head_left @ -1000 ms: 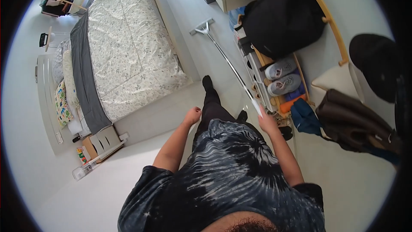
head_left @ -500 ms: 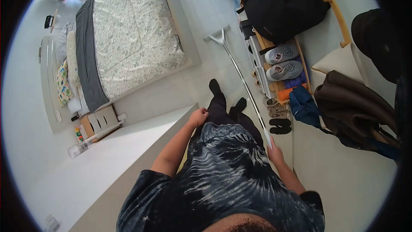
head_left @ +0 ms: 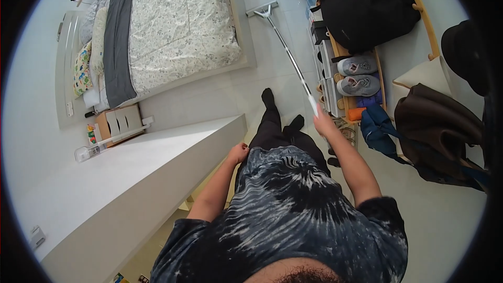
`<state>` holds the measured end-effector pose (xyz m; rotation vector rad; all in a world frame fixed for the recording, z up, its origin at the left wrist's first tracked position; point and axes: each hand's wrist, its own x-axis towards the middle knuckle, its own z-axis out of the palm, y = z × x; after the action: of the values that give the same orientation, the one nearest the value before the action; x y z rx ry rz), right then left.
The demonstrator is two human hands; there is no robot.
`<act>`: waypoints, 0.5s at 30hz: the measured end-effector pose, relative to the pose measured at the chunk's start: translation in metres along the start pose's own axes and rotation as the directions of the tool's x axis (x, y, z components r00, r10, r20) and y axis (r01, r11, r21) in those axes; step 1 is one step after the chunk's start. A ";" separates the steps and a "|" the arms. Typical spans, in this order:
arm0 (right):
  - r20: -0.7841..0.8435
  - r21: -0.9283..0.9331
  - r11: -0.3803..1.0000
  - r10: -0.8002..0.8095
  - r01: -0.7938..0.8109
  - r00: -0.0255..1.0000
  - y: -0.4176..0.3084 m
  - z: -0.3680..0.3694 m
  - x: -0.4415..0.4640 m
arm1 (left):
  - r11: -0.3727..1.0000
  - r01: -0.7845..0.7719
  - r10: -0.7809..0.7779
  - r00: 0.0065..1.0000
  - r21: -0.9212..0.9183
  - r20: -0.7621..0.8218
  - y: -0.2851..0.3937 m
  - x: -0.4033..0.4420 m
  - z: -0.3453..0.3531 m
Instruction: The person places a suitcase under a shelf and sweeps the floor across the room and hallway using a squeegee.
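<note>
My right hand (head_left: 324,123) is wrapped round the white grip of a long metal pole. The pole (head_left: 291,58) slants away over the light tiled floor, and its flat mop head (head_left: 262,9) rests on the floor beside the bed. My left hand (head_left: 239,153) hangs at my left hip, next to my dark trousers, with its fingers curled; whether anything is in them is too small to tell. Both my feet, in dark socks, are on the floor between the bed and the shoe rack.
A bed (head_left: 178,26) stands ahead on the left. On the right is a shoe rack with grey shoes (head_left: 359,85) and a black bag (head_left: 369,10), with hanging clothes (head_left: 427,131) nearer. A white ledge (head_left: 131,178) runs along my left.
The mop was drawn back toward me, then pushed forward again with my right hand. I have moved back from the bed, and more of the white ledge shows.
</note>
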<state>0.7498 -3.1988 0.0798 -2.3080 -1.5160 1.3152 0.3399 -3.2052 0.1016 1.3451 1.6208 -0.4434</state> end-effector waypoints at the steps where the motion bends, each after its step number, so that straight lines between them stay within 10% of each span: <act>1: 0.079 -0.012 0.997 0.072 -0.072 0.994 0.010 -0.009 -0.039 | 0.999 -0.005 0.004 1.000 0.039 0.017 -0.001 0.003 0.001; 15: 0.348 -0.341 0.927 0.277 -0.155 0.896 0.146 -0.095 -0.421 | 0.968 -0.239 0.239 0.971 0.074 0.009 0.064 0.057 0.018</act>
<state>0.8603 -3.5677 0.3236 -2.5839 -1.7157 1.8098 0.4080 -3.1661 0.0641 1.5742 1.4305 -0.3607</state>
